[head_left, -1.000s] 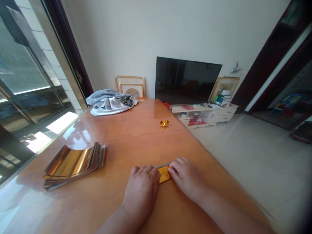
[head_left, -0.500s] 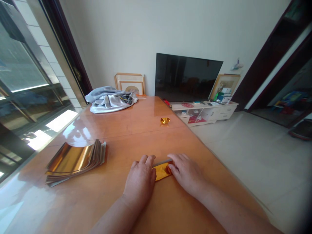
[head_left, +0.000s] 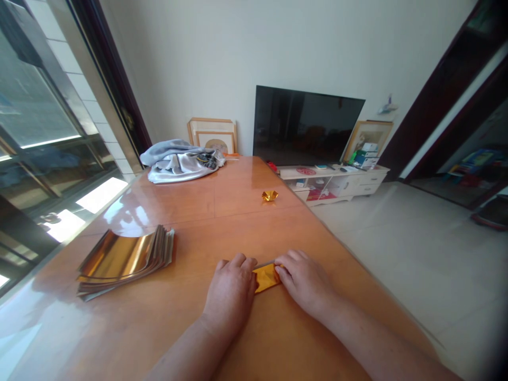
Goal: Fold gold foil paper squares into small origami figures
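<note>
A small folded piece of gold foil paper (head_left: 265, 277) lies flat on the orange wooden table (head_left: 222, 217) between my two hands. My left hand (head_left: 231, 289) rests knuckles up on its left end, fingers curled down onto it. My right hand (head_left: 304, 280) presses on the right end with its fingertips bent onto the paper. Most of the paper is hidden under both hands. A finished little gold folded shape (head_left: 269, 196) sits farther out on the table.
A curled stack of gold foil sheets (head_left: 125, 259) lies at the left. A grey cloth bundle (head_left: 180, 161) lies at the table's far end. The table's right edge drops to a tiled floor. A TV (head_left: 305, 127) on a low white cabinet stands beyond.
My hands have shifted a little on the gold paper: the left one slid leftward, uncovering more of it, then the fingers settled back onto its left end. The paper stays flat.
</note>
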Motion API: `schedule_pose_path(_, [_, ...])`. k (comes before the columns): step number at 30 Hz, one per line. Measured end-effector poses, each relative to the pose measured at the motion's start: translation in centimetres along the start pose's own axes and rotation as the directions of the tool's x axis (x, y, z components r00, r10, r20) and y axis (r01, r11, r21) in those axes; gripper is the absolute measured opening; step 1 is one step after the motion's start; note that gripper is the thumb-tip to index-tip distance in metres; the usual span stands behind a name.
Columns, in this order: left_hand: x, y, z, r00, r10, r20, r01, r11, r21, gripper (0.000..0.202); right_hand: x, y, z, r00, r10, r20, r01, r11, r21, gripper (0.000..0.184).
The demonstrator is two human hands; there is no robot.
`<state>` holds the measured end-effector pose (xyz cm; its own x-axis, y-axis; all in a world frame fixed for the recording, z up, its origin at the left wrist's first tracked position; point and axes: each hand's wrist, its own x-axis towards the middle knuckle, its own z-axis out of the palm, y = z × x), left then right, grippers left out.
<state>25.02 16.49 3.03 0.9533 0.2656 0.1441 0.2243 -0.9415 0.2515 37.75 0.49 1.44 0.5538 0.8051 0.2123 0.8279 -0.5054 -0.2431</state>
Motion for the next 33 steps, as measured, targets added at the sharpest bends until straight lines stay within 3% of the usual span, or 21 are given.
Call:
schedule_pose_path(8, [-0.04,-0.01,-0.03,0.999,0.034,0.037,-0.034,0.999,-0.001,0.023,0.08,0.32,0.38,1.0,0.005,0.0,-0.005,1.0,-0.004,0.016])
schedule_pose_path(16, [-0.16,-0.09,0.09,0.996,0.08,0.036,-0.081,0.997,0.015,0.019,-0.13,0.22,0.63,0.997,0.055,-0.053,-0.053,0.998,0.034,0.004])
schedule_pose_path(21, [-0.24,-0.18,0.48,0.995,0.093,0.025,-0.094,0.996,0.012,0.015,-0.26,0.14,0.61,0.998,0.023,-0.062,-0.021,0.999,0.031,0.021])
schedule_pose_path(26, [-0.27,-0.18,0.53,0.995,0.094,0.022,-0.094,0.995,0.03,0.013,-0.24,0.22,0.44,1.0,-0.003,-0.026,0.003,1.0,0.004,0.012])
schedule_pose_path(33, [-0.33,-0.16,0.24,0.995,0.097,0.029,-0.099,0.993,0.071,0.014,-0.28,0.61,0.92,0.995,0.03,-0.091,-0.029,0.999,0.012,0.006])
